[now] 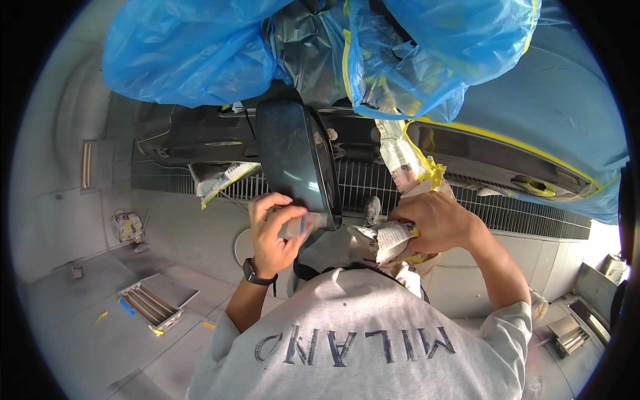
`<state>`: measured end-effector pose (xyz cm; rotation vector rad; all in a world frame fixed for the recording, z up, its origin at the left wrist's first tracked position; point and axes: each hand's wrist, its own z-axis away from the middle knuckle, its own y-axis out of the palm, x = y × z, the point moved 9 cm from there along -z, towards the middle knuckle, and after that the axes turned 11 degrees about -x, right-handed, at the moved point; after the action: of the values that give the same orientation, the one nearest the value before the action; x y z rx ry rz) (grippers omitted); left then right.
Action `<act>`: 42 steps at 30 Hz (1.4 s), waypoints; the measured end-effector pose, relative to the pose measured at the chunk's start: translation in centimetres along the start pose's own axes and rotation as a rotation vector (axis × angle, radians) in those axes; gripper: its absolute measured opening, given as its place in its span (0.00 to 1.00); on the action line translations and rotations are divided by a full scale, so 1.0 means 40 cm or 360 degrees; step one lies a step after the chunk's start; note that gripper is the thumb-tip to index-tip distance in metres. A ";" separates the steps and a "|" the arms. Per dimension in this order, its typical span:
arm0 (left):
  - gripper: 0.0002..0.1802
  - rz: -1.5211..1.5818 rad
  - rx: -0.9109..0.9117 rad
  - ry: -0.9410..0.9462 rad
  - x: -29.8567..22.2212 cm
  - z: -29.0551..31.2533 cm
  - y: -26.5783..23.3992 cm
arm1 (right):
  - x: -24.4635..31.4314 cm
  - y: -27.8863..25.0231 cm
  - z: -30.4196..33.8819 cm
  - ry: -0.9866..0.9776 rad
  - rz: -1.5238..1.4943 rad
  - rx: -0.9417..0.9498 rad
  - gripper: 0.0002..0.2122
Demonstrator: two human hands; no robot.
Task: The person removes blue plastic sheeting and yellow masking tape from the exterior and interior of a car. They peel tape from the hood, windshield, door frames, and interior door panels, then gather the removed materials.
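My left hand [275, 230], with a dark watch on its wrist, is closed on a small clear object [298, 227] with a blue and red patch; blur hides its kind. It is just below a glossy dark car side mirror [287, 147]. To the right, my right hand [437, 223] has its fingers wrapped round crumpled newspaper [395, 241] with bits of yellow tape. Above that hand, a newspaper strip [397, 150] edged with yellow masking tape [437, 172] hangs from the car's side. Whether the two pieces of paper are joined is hidden by the hand.
Blue plastic sheeting [193, 53] bulges over the car above the mirror. The dark car door [480, 143] has a handle [533, 185] partly taped yellow. A floor grate [360, 183] runs beneath the car. More newspaper [217, 179] hangs left of the mirror. A slatted metal unit [152, 305] is at lower left.
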<state>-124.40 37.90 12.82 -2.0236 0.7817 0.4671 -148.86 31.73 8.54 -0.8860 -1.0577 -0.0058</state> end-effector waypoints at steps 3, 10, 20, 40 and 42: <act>0.11 0.0050 0.0031 0.0106 -0.001 -0.011 0.002 | 0.001 -0.005 -0.001 -0.0040 0.0032 -0.0020 0.17; 0.06 0.0787 -0.0736 -0.1043 0.218 0.107 -0.081 | -0.017 0.002 -0.018 -0.0060 0.0014 -0.0004 0.21; 0.05 -0.0529 -0.0335 -0.0200 0.009 0.061 -0.094 | -0.017 0.023 -0.100 -0.0156 -0.0095 -0.0010 0.24; 0.10 -0.0821 -0.0300 0.0169 -0.096 0.011 -0.033 | -0.004 0.011 -0.100 -0.0260 -0.0060 -0.0071 0.22; 0.07 -0.0645 -0.0339 -0.0095 -0.047 0.036 -0.043 | -0.002 0.013 -0.098 -0.0266 -0.0065 -0.0080 0.22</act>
<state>-124.65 40.47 14.22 -2.2823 0.2791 0.3850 -145.73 29.57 7.41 -0.9218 -1.2364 0.0077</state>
